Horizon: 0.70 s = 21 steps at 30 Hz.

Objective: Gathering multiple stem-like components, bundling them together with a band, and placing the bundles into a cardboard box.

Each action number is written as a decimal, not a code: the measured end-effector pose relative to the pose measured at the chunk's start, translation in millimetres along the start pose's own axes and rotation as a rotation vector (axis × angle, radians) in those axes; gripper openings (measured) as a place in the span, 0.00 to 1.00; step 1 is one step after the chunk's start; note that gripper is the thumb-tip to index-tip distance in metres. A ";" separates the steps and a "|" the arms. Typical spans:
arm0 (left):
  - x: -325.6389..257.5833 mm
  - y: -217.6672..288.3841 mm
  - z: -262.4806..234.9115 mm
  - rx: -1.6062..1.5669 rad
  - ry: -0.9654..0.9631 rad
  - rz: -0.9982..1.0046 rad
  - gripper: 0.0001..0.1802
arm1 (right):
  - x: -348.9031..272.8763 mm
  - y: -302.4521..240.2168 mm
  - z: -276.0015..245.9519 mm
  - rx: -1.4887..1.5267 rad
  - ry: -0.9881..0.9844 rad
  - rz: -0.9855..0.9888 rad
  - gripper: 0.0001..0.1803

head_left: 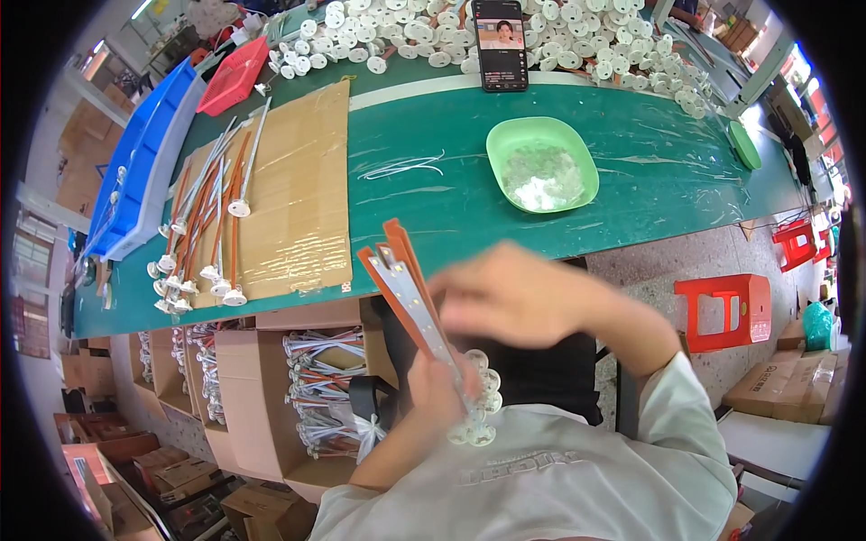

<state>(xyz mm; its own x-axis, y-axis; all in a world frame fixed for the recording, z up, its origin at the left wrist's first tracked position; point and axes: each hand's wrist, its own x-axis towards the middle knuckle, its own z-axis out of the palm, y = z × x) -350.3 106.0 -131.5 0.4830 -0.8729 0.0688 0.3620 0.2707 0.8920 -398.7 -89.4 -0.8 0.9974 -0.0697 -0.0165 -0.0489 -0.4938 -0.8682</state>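
My left hand is closed around a bundle of LED strips, held over my lap below the table edge. The strips have orange backs and pale faces dotted with small LEDs. Round white caps cluster at the end of the bundle nearest my body. Smeared by motion, my right hand is just right of the bundle; its fingers are too blurred to read, and I cannot tell whether they touch the strips. More capped strips lie on a cardboard sheet at the left of the table.
On the green table are a light green bowl of small clear pieces, thin white ties, a phone, and heaped white round caps. A blue tray borders the left. Below are cartons of bundles and a red stool.
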 end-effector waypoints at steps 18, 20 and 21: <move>5.8 -7.2 -10.3 -0.112 0.083 0.052 0.20 | 176.8 55.1 -91.2 -0.895 0.023 0.260 0.10; 4.7 -6.8 -10.2 -0.077 0.118 0.017 0.20 | 173.9 54.2 -87.7 -0.896 -0.005 0.250 0.10; 4.7 -7.6 -9.9 -0.076 0.107 0.014 0.20 | 173.8 56.3 -87.3 -0.896 0.003 0.259 0.10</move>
<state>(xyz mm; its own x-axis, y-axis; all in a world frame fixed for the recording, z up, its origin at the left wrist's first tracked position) -342.9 103.9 -142.4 0.5692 -0.8217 0.0290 0.4126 0.3160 0.8544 -232.7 -204.9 -9.3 0.9498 -0.2724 -0.1536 -0.2928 -0.9471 -0.1312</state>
